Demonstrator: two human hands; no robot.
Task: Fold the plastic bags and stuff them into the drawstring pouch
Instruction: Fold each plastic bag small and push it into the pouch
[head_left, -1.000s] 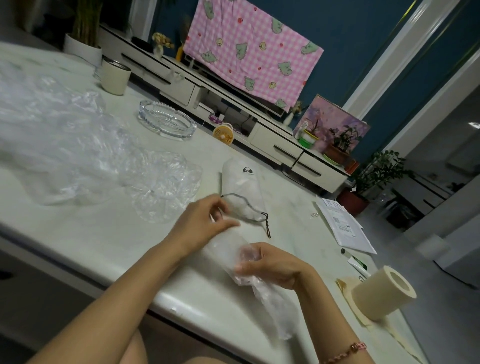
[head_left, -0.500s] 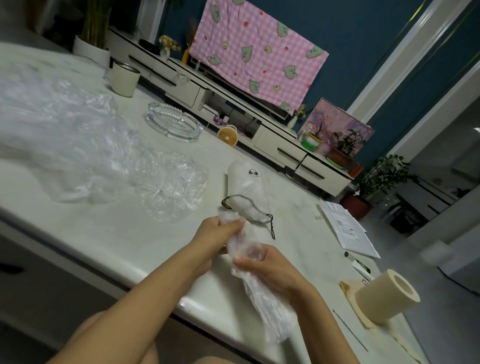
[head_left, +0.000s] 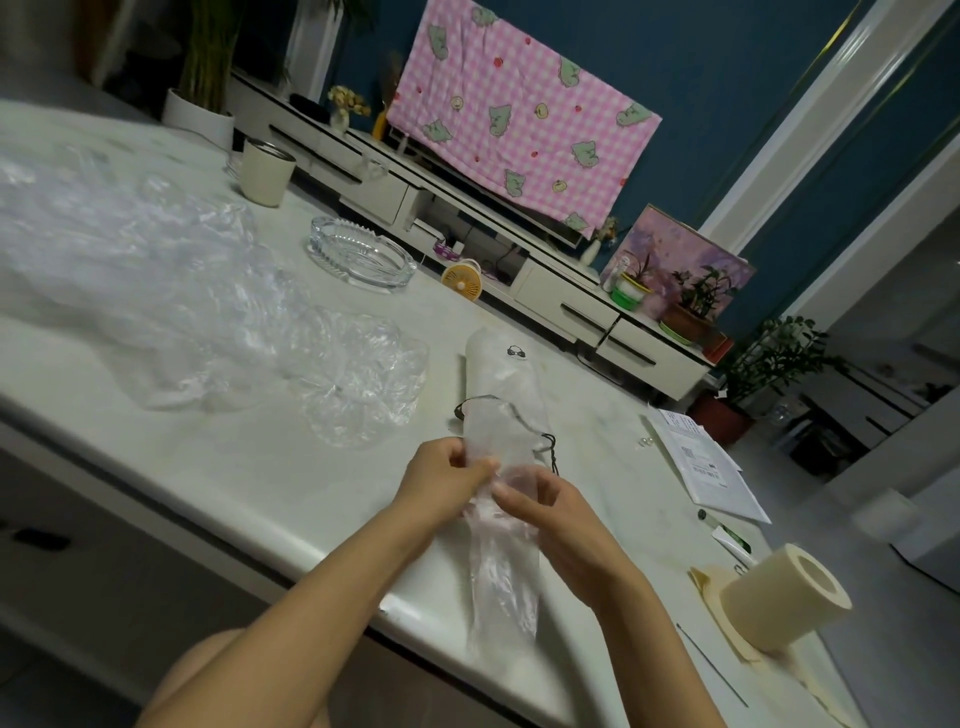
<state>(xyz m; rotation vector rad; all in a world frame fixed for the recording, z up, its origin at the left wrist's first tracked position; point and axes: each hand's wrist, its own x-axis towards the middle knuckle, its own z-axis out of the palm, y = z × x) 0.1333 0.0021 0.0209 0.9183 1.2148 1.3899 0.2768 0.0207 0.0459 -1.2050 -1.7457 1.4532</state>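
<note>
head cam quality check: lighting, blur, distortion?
Head view: dim and soft throughout, nothing clipped. Wide-angle bending curves the table edge and tilts the horizon. Faint glare on the loose plastic bags. Left hand, right hand and the held bag are slightly smeared.

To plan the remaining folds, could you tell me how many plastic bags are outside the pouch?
3 distinguishable: one held by both hands, one crumpled bag mid-table, one big heap at left, which may hide more.
</note>
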